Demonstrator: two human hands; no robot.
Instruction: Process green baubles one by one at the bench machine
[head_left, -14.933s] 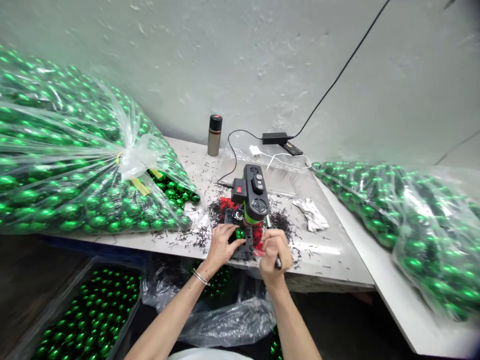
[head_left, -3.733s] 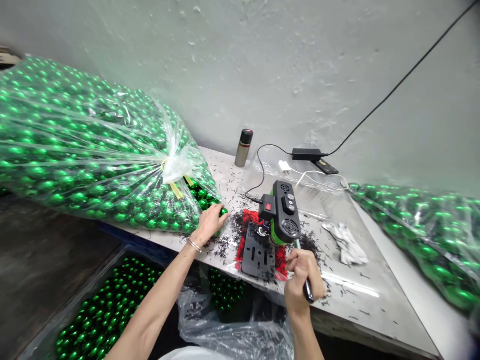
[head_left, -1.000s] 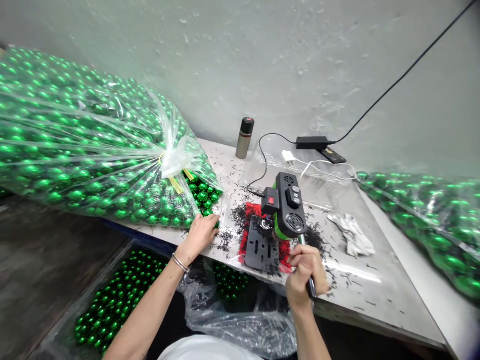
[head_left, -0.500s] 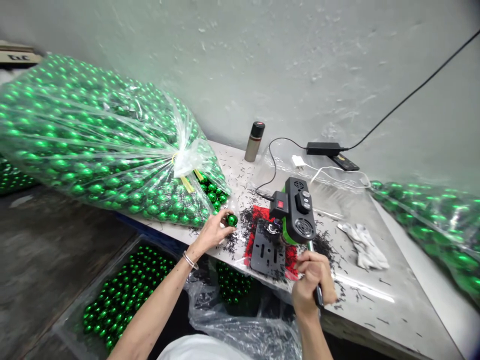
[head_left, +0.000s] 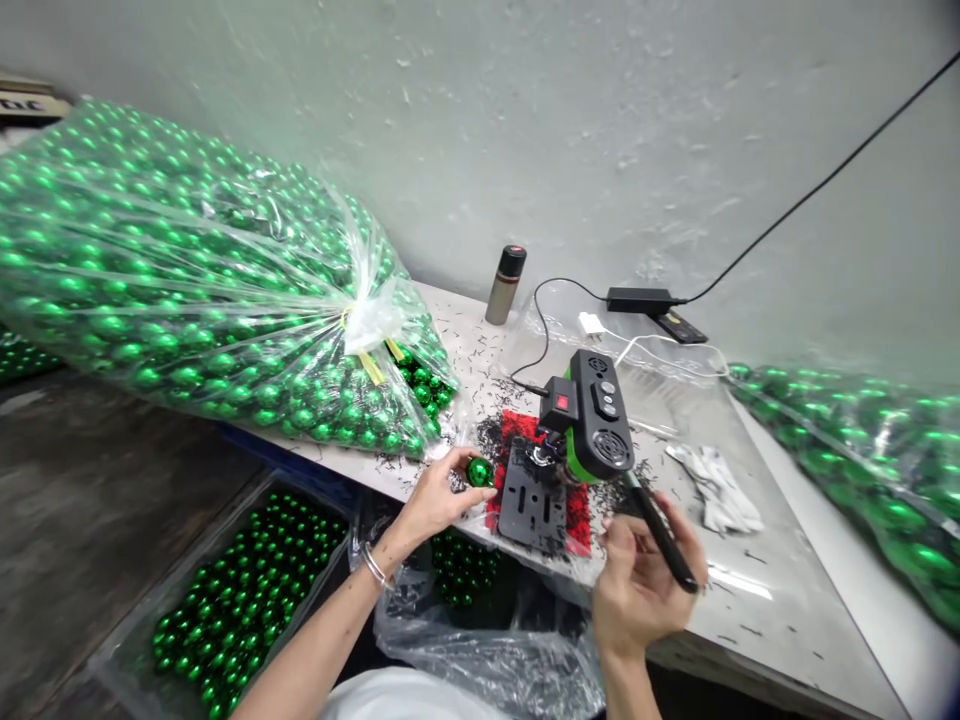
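Between the thumb and fingers of my left hand (head_left: 448, 488) is a shiny green ball (head_left: 480, 471), just left of the machine's slotted black base plate (head_left: 529, 500). My right hand (head_left: 651, 565) is around the black lever handle (head_left: 664, 535) of the small black and green machine (head_left: 604, 415), its fingers loosely curled. A red mat (head_left: 579, 515) shows under the base plate, with black scraps scattered over and around it.
A large clear bag of green balls (head_left: 225, 270) covers the table's left. Below stands a bin of green balls (head_left: 247, 590). A spray can (head_left: 505, 285), adapter (head_left: 640, 300), white gloves (head_left: 716, 488) and another bag of balls (head_left: 862, 450) are around the machine.
My left hand has carried the green ball right and slightly nearer, towards the base plate. The lever handle has swung up and right, and my right hand's grip has loosened.
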